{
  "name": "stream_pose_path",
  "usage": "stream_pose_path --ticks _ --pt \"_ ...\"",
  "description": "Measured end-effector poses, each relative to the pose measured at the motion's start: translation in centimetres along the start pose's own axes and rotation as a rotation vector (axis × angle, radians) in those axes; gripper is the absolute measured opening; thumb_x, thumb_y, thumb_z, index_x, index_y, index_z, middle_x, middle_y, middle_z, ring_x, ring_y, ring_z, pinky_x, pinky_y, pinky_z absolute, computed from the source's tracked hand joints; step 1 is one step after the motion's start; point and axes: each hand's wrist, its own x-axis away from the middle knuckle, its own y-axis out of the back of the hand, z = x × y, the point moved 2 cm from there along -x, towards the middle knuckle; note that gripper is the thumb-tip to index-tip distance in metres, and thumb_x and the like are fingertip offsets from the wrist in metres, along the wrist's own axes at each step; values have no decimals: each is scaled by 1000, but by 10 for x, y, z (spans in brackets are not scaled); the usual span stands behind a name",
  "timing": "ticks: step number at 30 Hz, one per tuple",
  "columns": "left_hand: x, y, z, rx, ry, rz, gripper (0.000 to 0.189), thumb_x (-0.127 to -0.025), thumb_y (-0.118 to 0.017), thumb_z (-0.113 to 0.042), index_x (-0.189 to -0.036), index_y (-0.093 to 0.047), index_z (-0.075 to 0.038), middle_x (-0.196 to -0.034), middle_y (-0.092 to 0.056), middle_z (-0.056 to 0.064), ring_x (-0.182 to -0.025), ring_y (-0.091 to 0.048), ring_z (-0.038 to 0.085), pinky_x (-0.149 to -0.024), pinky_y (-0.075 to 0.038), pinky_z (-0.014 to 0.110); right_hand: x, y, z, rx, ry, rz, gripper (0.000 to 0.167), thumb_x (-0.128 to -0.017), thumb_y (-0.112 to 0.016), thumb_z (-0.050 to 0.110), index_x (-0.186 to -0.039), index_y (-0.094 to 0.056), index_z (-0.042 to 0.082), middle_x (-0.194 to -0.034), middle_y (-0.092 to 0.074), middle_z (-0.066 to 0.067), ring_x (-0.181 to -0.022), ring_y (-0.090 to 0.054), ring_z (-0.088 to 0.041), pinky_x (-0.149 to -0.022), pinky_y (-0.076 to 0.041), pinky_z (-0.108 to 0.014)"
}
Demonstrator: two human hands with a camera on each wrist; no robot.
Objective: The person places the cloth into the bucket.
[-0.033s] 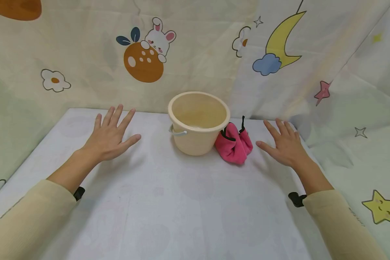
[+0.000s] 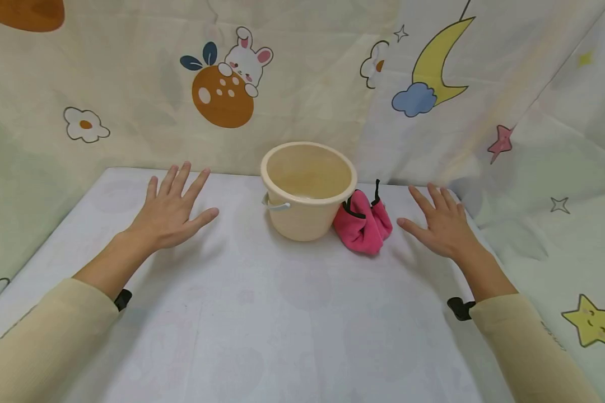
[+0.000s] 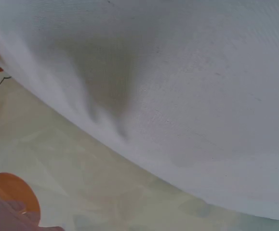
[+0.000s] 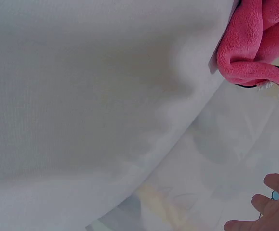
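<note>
Both hands are held out with fingers spread, and neither holds anything. My left hand (image 2: 168, 215) is to the left of a cream plastic bucket (image 2: 302, 221), apart from it; its shadow falls on the table below. The bucket stands upright, its pale handle hanging down at the left side. Against the bucket's right side lies a crumpled pink towel (image 2: 363, 226) with black edging and a black loop. My right hand (image 2: 441, 224) is just right of the towel, not touching it. In the right wrist view the towel (image 4: 255, 43) shows fuzzy pile, with fingertips at the lower right.
A white-covered table (image 2: 302, 324) stretches under the hands. Behind it hangs a printed cloth (image 2: 312, 84) with a bunny, moon and flowers, which continues down the right side (image 2: 575, 235). The bucket and towel sit near the table's back edge.
</note>
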Motion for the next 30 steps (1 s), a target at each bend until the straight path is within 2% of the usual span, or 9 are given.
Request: stream_pose_path --ticks 7,13,18,24,30 --pt "2 2 1 11 4 -7 87 -101 -36 -68 -167 1 -24 -171 9 19 -157 7 45 -117 6 74 -1 0 2 14 0 14 90 -98 -45 68 -166 -14 19 -168 -8 -29 -152 -4 -56 -109 -9 -85" --pt "-5 5 -14 87 -17 -17 85 -103 -36 -65 -167 2 -23 -172 6 19 -157 4 46 -117 2 75 0 0 7 0 12 4 89 -98 -47 66 -166 -15 18 -168 -9 -29 -152 -4 -56 -108 -9 -85" --pt "-16 4 -34 252 -35 -11 83 -105 -36 -62 -167 0 -22 -171 0 21 -157 -2 45 -118 -4 74 -2 -4 16 -64 29 0 88 -99 -49 63 -166 -14 19 -168 -10 -28 -152 -8 -56 -111 -12 -82" --pt "-27 -1 -55 450 -29 8 80 -105 -34 -61 -167 0 -23 -172 0 16 -157 -4 45 -120 -8 71 -7 -11 30 -211 -14 69 89 -99 -48 65 -167 -5 25 -170 -6 -24 -151 -12 -55 -107 -28 -80" --pt "-42 -7 -77 630 -37 -23 79 -106 -33 -59 -167 0 -20 -172 -1 13 -159 -1 37 -122 -8 69 -15 -20 38 -320 -25 125 88 -99 -53 63 -167 -10 27 -169 -11 -22 -153 -16 -48 -112 -27 -76"
